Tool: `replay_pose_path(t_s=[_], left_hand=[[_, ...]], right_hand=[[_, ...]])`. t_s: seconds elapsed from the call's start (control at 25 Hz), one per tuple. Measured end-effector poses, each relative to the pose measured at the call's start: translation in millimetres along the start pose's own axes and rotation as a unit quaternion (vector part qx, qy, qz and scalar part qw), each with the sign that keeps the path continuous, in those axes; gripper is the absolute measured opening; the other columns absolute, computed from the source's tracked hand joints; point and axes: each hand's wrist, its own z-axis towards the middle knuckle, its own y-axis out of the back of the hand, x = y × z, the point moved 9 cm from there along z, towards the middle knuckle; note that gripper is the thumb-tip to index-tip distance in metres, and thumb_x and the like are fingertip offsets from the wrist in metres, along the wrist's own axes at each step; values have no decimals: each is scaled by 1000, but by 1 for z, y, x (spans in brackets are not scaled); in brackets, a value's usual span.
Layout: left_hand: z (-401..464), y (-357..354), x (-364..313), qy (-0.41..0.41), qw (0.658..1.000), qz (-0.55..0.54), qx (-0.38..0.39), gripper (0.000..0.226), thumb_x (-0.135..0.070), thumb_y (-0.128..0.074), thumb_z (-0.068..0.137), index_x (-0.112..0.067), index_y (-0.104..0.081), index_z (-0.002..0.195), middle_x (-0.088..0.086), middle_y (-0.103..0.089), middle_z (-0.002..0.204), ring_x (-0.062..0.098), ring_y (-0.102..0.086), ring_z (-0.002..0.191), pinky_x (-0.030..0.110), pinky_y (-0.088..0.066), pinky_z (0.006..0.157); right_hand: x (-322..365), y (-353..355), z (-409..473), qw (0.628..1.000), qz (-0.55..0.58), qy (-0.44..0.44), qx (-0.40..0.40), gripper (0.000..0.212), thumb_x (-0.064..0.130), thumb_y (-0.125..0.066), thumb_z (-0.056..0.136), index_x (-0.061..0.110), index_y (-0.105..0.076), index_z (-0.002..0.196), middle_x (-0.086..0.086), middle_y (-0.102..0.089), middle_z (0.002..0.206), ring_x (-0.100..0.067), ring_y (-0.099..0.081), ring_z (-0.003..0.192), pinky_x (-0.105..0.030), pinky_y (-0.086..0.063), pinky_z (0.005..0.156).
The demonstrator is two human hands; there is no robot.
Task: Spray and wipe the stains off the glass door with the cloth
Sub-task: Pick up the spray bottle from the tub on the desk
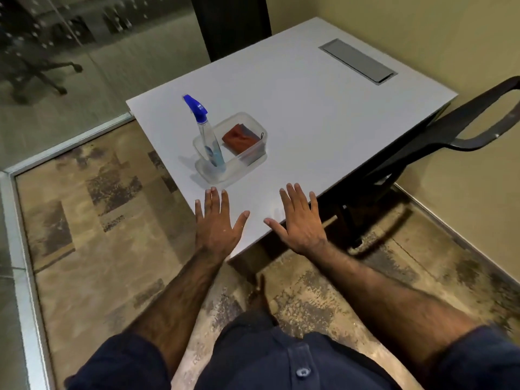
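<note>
Both hands, left hand (216, 223) and right hand (301, 223), lay flat and empty before the tub (254, 157); next, I judged, came lifting its spray bottle (206, 130) and cloth (240, 139).

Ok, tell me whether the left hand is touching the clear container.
Apart. The head view shows bare white table between the fingertips of the left hand and the near edge of the clear container.

Blue-capped clear spray bottle (209, 136), rust-red cloth (239, 139), white table (309, 108), mottled beige-and-brown carpet (98, 220).
</note>
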Motion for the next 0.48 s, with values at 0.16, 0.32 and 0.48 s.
replay_pose_path(t_s=[0.16,0.32,0.48], left_hand=[[51,2,3,13,999,-30,4,120,-92,20,80,-19,-9,171,10,-3,180,29,-1,168,54,2,135],[95,7,15,13,999,-43,-22,117,-89,12,87,-14,-20,170,13,-17,178,32,-12,166,58,-6,135],[119,11,31,40,997,-57,-30,104,-82,-10,96,-9,-24,169,15,-20,176,32,-15,166,59,-11,135]], right_hand=[[-10,2,45,1000,-1,-16,11,100,87,-16,101,21,-6,175,-3,4,185,-24,10,171,-56,15,135],[1,17,78,999,22,6,-34,100,84,-17,101,15,-21,173,-8,-14,183,-27,-6,171,-61,-1,137],[19,25,110,996,47,33,-64,95,80,-25,105,11,-28,171,-10,-24,181,-28,-16,170,-61,-10,137]])
